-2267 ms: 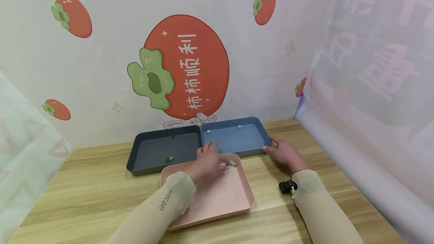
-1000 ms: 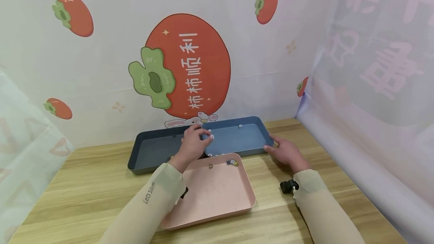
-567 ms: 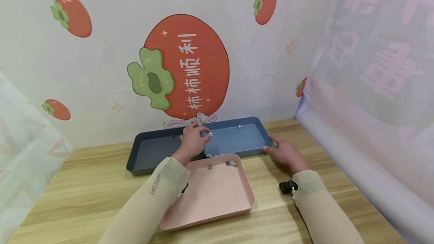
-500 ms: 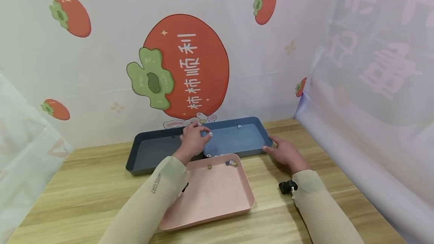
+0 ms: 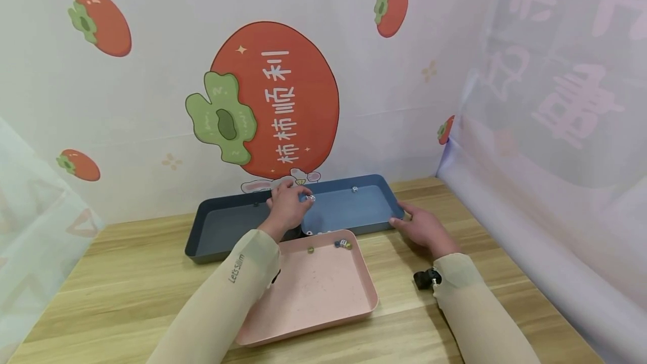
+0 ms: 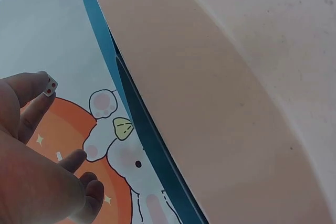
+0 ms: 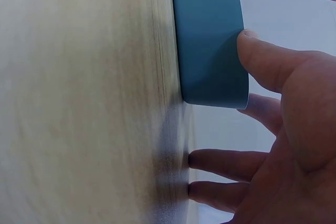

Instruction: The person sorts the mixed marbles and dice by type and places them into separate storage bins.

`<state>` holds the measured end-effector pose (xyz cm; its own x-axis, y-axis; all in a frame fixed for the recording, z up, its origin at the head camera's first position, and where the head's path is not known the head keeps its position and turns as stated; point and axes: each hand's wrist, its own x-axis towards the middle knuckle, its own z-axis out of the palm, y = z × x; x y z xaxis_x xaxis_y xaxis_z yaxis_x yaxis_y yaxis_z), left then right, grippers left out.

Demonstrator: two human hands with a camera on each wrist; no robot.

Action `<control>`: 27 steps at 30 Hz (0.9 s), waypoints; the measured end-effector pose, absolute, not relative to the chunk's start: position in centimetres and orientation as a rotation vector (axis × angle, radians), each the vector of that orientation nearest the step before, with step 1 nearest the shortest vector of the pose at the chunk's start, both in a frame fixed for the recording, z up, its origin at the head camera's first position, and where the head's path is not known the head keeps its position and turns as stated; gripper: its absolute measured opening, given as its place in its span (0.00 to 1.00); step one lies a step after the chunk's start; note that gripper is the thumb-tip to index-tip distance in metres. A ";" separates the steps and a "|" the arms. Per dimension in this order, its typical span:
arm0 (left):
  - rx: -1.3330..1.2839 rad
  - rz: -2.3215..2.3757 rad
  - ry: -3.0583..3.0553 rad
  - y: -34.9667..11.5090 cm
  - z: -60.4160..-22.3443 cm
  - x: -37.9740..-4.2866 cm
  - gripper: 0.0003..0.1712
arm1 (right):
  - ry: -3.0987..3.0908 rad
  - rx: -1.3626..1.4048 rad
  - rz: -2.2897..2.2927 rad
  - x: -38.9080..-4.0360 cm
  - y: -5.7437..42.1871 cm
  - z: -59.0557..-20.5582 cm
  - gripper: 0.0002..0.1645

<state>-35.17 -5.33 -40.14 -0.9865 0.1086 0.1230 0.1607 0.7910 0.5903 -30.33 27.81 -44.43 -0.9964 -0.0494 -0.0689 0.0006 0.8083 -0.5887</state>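
Note:
My left hand (image 5: 287, 206) pinches a white die (image 6: 50, 86) with red pips between thumb and a fingertip. In the head view it is above the left end of the blue tray (image 5: 349, 212), and the other fingers are loosely bent. My right hand (image 5: 422, 229) holds the blue tray's front right corner, thumb at the rim and a finger round the end wall. Another die (image 5: 355, 189) lies near that tray's back wall. Several more show partly behind its front wall.
A pink tray (image 5: 313, 324) stands in front, holding a white die (image 5: 343, 244) beside small marbles and a lone yellowish marble (image 5: 310, 250). Left of the blue tray is a dark grey tray (image 5: 222, 229), with a small dark marble (image 5: 256, 204) in it. A printed cloth hangs behind.
My left hand has gone from the pink tray back and left to the blue tray's left end with the die, and has hardly moved in the last half second. My right hand stays put.

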 end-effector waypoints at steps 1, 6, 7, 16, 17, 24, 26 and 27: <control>-0.219 -0.962 -2.897 -5.3 -40.2 -35.2 0.15 | 2.908 -0.036 -0.949 -30.3 27.8 -44.4 0.45; -0.233 -0.857 -2.931 -5.1 -40.2 -35.3 0.29 | 2.898 -0.028 -0.962 -30.4 27.8 -44.4 0.45; -0.237 -0.836 -2.936 -5.0 -40.3 -35.3 0.32 | 2.898 -0.029 -0.963 -30.4 27.8 -44.4 0.45; -0.282 -0.819 -2.977 -4.2 -40.9 -34.7 0.39 | 2.907 -0.053 -0.949 -30.6 27.8 -44.7 0.45; -0.286 -0.820 -2.982 -4.1 -41.0 -34.6 0.39 | 2.911 -0.053 -0.949 -30.7 27.9 -44.7 0.45; -0.362 -0.882 -2.970 -3.3 -41.2 -34.0 0.38 | 2.935 -0.063 -0.924 -30.8 28.1 -44.8 0.45; -0.400 -0.890 -2.970 -3.1 -41.1 -33.7 0.36 | 2.931 -0.064 -0.921 -30.8 28.1 -44.7 0.45; -0.425 -0.893 -2.972 -2.9 -41.1 -33.6 0.34 | 2.931 -0.065 -0.918 -30.7 28.1 -44.7 0.45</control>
<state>-33.58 -2.94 -41.12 -0.9632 0.2547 0.0861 0.2600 0.8007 0.5397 -30.70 28.05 -44.71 -0.9967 -0.0612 -0.0532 -0.0199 0.8207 -0.5710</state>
